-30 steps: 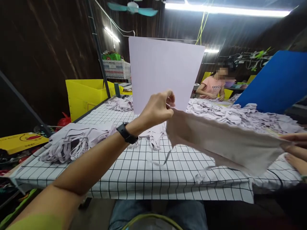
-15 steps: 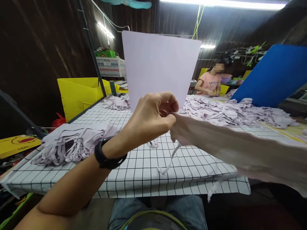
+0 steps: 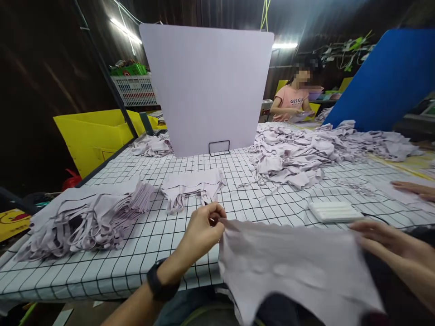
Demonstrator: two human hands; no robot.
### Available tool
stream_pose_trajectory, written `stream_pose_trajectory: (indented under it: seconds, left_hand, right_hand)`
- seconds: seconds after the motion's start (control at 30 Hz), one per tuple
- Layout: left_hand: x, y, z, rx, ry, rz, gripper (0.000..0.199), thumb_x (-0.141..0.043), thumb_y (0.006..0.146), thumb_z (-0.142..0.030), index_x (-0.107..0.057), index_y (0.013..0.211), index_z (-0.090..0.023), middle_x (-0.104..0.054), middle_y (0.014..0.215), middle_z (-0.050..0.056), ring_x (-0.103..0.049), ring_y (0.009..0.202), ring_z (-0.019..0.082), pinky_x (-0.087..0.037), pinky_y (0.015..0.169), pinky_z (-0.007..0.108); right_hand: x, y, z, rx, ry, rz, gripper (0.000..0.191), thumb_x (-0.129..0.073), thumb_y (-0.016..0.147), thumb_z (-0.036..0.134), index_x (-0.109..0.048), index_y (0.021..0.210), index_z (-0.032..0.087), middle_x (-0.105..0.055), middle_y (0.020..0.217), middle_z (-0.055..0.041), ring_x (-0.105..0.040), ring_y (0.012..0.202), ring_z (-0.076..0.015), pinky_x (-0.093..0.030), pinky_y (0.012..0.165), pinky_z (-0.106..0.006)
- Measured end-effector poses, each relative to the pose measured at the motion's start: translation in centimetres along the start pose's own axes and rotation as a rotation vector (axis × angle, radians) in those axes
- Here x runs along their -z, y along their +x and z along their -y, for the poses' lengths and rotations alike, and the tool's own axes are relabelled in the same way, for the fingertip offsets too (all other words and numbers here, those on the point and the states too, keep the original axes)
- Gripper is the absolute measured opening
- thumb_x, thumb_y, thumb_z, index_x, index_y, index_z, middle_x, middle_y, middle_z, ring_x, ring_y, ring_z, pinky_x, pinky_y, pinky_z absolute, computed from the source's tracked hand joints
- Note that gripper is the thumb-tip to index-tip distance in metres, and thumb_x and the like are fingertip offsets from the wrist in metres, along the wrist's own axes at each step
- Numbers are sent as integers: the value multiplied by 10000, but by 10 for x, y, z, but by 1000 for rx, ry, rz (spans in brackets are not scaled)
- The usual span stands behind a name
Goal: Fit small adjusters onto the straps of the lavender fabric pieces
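A pale lilac strappy top is spread between my hands at the table's front edge. My left hand, with a black band on the wrist, pinches its upper left corner. At the opposite corner is my right hand, blurred, its fingers closed on the cloth edge. The top's lower part, with a curved cut-out, hangs towards my lap. Just beyond my left hand another lilac top lies flat with its straps towards me. A neat stack of such tops lies to the left.
A loose heap of lilac garments covers the table's back right. A white board stands behind, a blue board at right. A white flat device lies near my right hand. Another person's hand rests at the right edge; a co-worker sits beyond.
My left hand has come down and nearer with the top. My right hand has entered view, and the top now hangs spread. The view has tilted down, revealing the flat top on the table.
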State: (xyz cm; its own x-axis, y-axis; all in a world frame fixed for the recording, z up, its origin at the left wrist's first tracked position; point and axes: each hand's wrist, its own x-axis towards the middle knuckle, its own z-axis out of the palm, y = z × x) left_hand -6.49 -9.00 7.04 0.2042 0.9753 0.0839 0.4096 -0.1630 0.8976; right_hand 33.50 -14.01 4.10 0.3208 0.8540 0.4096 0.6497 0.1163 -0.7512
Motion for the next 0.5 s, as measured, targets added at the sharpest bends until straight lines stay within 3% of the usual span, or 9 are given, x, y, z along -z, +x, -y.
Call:
stream_pose_trajectory:
  seconds: [0.1,0.2,0.3,0.4,0.5]
  left_hand:
    - [-16,43,26,31,289,-28,210,-502,697,-20,-590,779,-192,-606,650,-18,-587,646,153,-427,581,245]
    - [-24,85,40,25,500,-26,238,-491,723,4,-579,834,-188,-630,707,8,-611,714,181,-435,634,270]
    - [-30,117,48,33,589,12,300,-484,726,37,-589,905,-179,-663,799,50,-633,807,225,-451,694,305]
    - [-36,129,51,29,687,91,338,-504,708,63,-609,938,-161,-681,892,101,-639,900,272,-477,744,344]
    - [-46,124,46,-30,754,132,303,-510,791,20,-630,1016,-145,-672,1095,154,-588,1085,316,-499,871,409]
  right_hand:
    - [-49,31,1,-182,39,237,300,-704,670,519,-714,812,255,-770,766,-115,-728,703,-296,-564,578,-352]
    - [-99,74,-4,-200,-8,247,247,-610,675,422,-688,816,235,-701,621,-49,-628,554,-227,-477,494,-317]
    - [-133,107,-12,-194,-63,237,179,-593,641,303,-689,777,236,-635,534,3,-573,501,-195,-451,511,-306]
    - [-143,116,-16,-172,-93,199,198,-604,631,240,-714,796,240,-723,683,-27,-647,643,-219,-514,635,-328]
    - [-127,89,-16,-176,-115,118,203,-637,696,296,-736,866,246,-782,906,-59,-695,790,-244,-548,746,-355]
